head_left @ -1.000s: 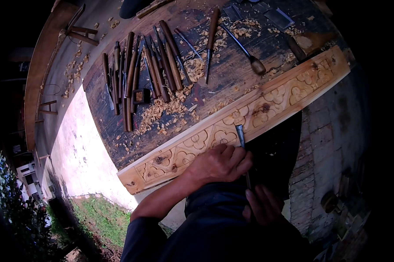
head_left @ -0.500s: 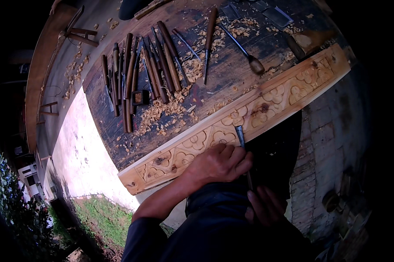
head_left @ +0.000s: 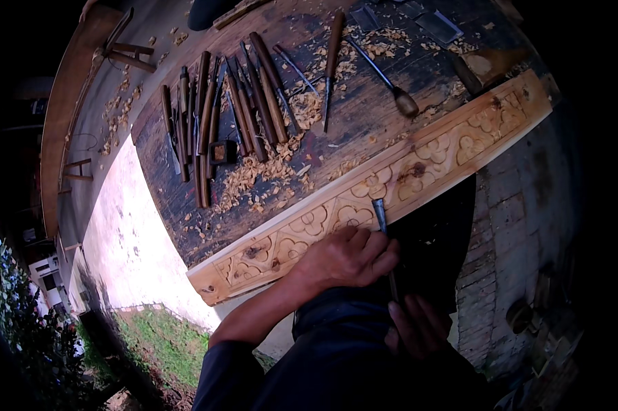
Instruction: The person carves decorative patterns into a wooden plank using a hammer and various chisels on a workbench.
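Observation:
A long pale board [head_left: 452, 151] with carved four-petal flowers lies along the bench's near edge. My left hand [head_left: 350, 259] is closed on a chisel [head_left: 379, 212], low on the board's near side, with the flat steel blade pointing up the board onto the carving. Lower right, my right hand [head_left: 418, 322] is in shadow, its fingers curled at the lower end of the chisel's handle; its exact hold is dim.
Many wooden-handled carving tools [head_left: 244, 116], a small dark box [head_left: 222, 152] and shavings [head_left: 254, 179] lie on the worn bench [head_left: 175, 198]. A mallet-like wooden piece [head_left: 490, 65] sits upper right. A curved plank bench [head_left: 69, 89] stands left, another person's hand [head_left: 87, 9] at its far end.
Very little differs. The board, my hands and the chisel appear a few pixels farther right in the picture, both hands keeping the same hold.

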The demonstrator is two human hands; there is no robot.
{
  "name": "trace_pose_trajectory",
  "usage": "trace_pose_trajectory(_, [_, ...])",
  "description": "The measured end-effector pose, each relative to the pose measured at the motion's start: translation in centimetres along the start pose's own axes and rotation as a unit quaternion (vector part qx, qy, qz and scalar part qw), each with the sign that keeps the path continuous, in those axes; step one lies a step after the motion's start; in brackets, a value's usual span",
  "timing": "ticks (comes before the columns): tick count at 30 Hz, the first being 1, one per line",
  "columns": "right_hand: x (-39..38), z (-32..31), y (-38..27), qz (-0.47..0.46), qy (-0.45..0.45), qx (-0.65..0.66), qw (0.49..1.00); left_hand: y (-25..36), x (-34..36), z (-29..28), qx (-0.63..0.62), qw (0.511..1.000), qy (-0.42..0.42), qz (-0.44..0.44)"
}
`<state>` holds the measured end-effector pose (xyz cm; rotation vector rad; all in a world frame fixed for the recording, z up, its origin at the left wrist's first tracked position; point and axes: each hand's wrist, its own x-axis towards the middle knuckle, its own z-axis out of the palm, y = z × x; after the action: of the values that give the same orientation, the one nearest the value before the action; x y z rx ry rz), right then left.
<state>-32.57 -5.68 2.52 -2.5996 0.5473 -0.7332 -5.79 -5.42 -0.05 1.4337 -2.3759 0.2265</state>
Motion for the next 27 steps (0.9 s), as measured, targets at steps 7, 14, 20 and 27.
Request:
trace_pose_trajectory(7, [-0.5, 1.0, 0.2, 0.007, 0.012, 0.005, 1.000, 0.1, 0.2, -0.2, 0.001, 1.000, -0.020, 0.000])
trace_pose_trajectory(14, [-0.7, 1.1, 0.7, -0.011, -0.005, 0.029, 0.999, 0.1, 0.3, -0.2, -0.007, 1.000, -0.028, -0.005])
trace_pose_trajectory(20, [-0.9, 1.4, 0.8, -0.005, 0.000, 0.042, 0.999, 0.0, 0.3, -0.2, -0.009, 1.000, -0.028, -0.006])
trace_pose_trajectory(27, [-0.5, 1.7, 0.9, 0.001, -0.013, 0.049, 0.999, 0.0, 0.2, 0.1, -0.022, 0.999, -0.029, -0.021])
